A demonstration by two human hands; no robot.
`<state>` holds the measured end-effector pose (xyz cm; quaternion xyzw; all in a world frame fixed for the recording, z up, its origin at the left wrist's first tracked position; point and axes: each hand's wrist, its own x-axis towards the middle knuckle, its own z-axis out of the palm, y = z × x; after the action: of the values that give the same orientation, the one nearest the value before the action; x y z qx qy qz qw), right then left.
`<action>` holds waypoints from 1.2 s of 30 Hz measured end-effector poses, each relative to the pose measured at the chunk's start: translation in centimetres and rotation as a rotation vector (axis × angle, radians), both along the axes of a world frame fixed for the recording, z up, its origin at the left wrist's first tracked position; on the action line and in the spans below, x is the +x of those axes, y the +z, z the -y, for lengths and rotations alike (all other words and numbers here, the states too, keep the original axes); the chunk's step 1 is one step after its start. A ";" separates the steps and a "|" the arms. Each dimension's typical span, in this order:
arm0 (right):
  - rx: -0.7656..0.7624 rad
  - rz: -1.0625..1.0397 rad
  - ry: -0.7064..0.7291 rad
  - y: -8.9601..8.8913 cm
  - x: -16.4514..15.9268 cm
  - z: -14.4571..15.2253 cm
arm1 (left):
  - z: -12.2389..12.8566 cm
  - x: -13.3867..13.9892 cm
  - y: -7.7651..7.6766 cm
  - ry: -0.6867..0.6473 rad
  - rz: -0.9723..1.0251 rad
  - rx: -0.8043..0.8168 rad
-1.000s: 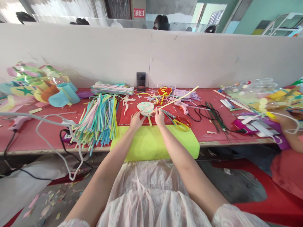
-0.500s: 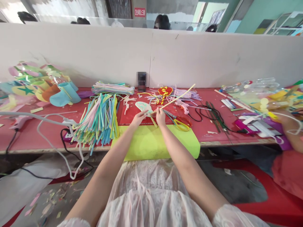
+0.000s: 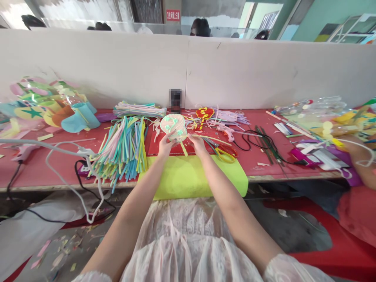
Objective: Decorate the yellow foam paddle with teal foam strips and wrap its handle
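A pale hand fan (image 3: 174, 122) with mint-green flower shapes and a yellow-green handle is held up over the red work mat (image 3: 157, 148). My left hand (image 3: 167, 145) is closed on its lower left edge, thumb and fingers pinching it. At the fan's right edge, my right hand (image 3: 197, 144) pinches a pale yellow fuzzy stem (image 3: 216, 138), whose free length runs out to the right. Part of that stem is hidden by my fingers. Below my hands a lime-green sheet (image 3: 190, 178) drapes over the table's front edge.
Bundled pastel fuzzy stems (image 3: 122, 150) lie on the left. Yellow-handled scissors (image 3: 226, 155), a pink glue gun (image 3: 227, 133) and a red fan (image 3: 205, 113) with yellow trim lie to the right. Cables and a power strip (image 3: 326, 156) are farther right, near another person's arm (image 3: 360, 156).
The fan has turned to face me more fully and risen slightly. The yellow stem, which slanted up to the right, now lies lower and flatter. My right hand has shifted slightly left.
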<state>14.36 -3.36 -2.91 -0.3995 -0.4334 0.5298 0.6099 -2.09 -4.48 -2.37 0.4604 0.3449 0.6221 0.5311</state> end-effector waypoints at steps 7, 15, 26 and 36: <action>0.043 0.069 0.083 -0.1 -0.1 0.2 | 0.0 0.3 -0.1 -0.129 0.031 0.046; 0.045 -0.007 0.037 0.0 -0.2 0.0 | -0.5 0.8 -0.7 -0.225 0.006 -0.083; 0.137 0.116 -0.038 0.3 -0.1 -0.2 | 0.6 1.5 -0.7 -0.287 -0.094 -0.166; 0.137 0.068 -0.070 0.5 -0.5 0.1 | 1.0 1.3 -0.4 -0.302 0.033 -0.188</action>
<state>13.86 -3.42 -2.40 -0.3895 -0.4750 0.4631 0.6389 -0.74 -5.52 -2.77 0.4449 0.3198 0.5077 0.6649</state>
